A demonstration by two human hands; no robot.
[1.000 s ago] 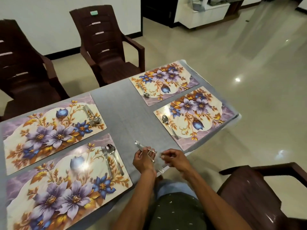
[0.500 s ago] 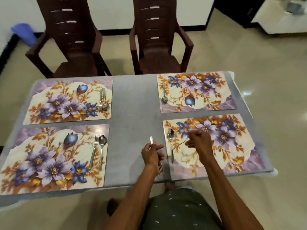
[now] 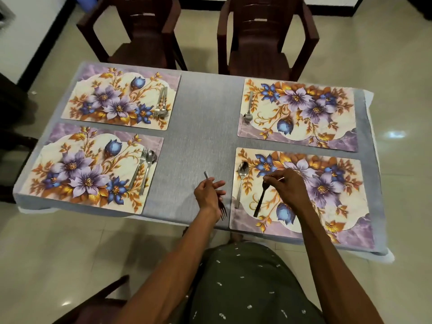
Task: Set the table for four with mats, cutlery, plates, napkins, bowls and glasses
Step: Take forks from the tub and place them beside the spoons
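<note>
Fork (image 3: pixel 260 202) lowered to mat (image 3: pixel 346 220), under right hand (image 3: pixel 289 185)

No lettering, label, brand mark or numeral can be read anywhere: the four floral placemats (image 3: pixel 297 115) carry only printed purple and blue flowers, and the cutlery, the grey cloth on the bench (image 3: pixel 205 127) and the chairs show no legible marks.
</note>
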